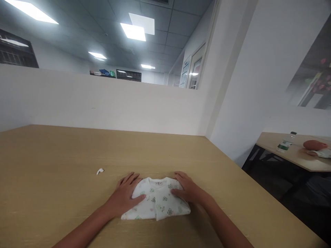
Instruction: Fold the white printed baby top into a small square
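Note:
A small white baby shirt point(165, 203) with a print of little animals lies folded flat on the wooden table, its neckline and label facing away from me. My left hand point(126, 195) rests at the shirt's left side, fingers stretched out along the edge and thumb lying on the cloth. At the right side, my right hand point(188, 188) lies over the shoulder of the shirt, its fingers reaching past the top edge and its thumb on the front. Neither hand lifts the cloth. What is under the right palm is hidden.
A white earbud point(100, 171) lies on the table point(64, 155) to the left, beyond my left hand. A low white partition point(116, 106) borders the far edge. On another table to the right stand a plastic bottle point(286, 142) and a reddish-brown rounded object point(314, 144).

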### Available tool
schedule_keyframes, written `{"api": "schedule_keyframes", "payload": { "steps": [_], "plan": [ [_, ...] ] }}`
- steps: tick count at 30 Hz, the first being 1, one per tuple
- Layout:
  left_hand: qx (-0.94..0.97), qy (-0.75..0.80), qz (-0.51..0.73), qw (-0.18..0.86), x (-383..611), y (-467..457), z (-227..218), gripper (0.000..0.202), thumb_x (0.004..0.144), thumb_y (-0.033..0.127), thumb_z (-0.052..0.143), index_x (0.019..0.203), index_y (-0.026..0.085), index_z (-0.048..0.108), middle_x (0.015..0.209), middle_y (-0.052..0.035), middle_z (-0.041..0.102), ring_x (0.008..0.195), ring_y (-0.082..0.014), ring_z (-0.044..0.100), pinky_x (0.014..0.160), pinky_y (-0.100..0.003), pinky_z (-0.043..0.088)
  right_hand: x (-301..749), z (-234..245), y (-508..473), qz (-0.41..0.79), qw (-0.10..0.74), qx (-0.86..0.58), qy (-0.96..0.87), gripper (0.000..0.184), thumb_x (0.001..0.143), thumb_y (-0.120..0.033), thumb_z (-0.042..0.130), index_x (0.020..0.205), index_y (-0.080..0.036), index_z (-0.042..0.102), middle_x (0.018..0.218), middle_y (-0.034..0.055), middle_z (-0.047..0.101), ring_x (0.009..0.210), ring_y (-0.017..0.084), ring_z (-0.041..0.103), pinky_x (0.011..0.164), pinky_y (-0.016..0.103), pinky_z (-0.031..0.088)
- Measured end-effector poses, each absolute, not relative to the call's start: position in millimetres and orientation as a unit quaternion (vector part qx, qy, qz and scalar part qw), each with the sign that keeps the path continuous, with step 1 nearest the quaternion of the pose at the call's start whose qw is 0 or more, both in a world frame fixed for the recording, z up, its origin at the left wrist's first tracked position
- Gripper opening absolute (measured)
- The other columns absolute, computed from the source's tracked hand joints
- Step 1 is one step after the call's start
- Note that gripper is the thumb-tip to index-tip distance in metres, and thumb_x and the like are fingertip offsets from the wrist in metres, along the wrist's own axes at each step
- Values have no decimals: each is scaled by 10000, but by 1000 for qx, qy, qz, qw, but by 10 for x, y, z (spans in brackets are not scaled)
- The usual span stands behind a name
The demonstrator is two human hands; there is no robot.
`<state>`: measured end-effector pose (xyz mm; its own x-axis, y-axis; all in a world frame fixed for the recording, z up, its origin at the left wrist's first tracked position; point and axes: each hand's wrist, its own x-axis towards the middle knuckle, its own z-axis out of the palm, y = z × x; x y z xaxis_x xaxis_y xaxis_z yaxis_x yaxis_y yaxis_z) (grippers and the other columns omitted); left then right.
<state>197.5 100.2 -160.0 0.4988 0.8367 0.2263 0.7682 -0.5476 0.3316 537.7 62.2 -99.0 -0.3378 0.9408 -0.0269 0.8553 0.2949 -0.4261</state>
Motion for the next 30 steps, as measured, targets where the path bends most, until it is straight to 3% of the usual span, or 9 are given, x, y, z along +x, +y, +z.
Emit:
{"api": "schedule_keyframes", "payload": {
  "steps": [5,11,15,20,25,27,30],
  "plan": [
    [861,445,221,112,1978,988,-1525,533,930,599,612,1370,300,596,1441,-62,550,1387,-297,442,1171,-499,316,5360,-970,609,183,135,-558,-798,423,916,-461,673,1213,-162,630,1506,123,441,1402,303,371,1175,431,308],
    [853,437,248,141,2011,943,-1450,338,907,451,647,1192,270,627,1228,-35,637,1195,-256,562,1062,-450,382,5309,-932,605,159,134,-559,-803,291,879,-387,725,1031,-159,627,1214,97,591,1149,269,504,1013,384,404],
    [849,434,256,162,1994,954,-1448,251,884,352,643,1118,261,631,1181,-19,657,1117,-231,596,1010,-412,398,5279,-909,574,182,139,-571,-788,239,869,-319,711,1029,-162,629,1186,77,614,1094,246,539,948,340,409],
    [844,427,253,205,1986,946,-1410,278,861,333,652,1126,251,634,1152,-16,671,1013,-209,625,925,-343,433,5271,-875,545,227,136,-576,-774,231,869,-297,683,1055,-167,637,1168,57,648,1025,226,583,857,303,416],
    [847,415,221,247,2049,766,-1275,248,873,293,590,1109,232,640,1113,-28,672,973,-197,618,876,-311,449,5226,-812,421,244,142,-554,-784,225,825,-274,686,1019,-161,672,1118,52,679,1019,240,613,873,316,434],
    [848,416,200,260,2060,602,-1259,230,882,308,572,1086,236,649,1100,-39,677,1004,-215,621,902,-329,459,5205,-829,266,250,142,-552,-783,269,801,-270,683,1060,-196,699,1140,39,685,1049,254,627,917,343,451],
    [833,405,190,326,1998,186,-1339,264,896,409,571,1122,322,675,1167,-38,675,1085,-256,627,985,-403,476,5213,-940,-118,253,140,-570,-769,426,809,-319,663,1233,-351,690,1233,2,671,1125,286,636,980,411,485]
  ]
}}
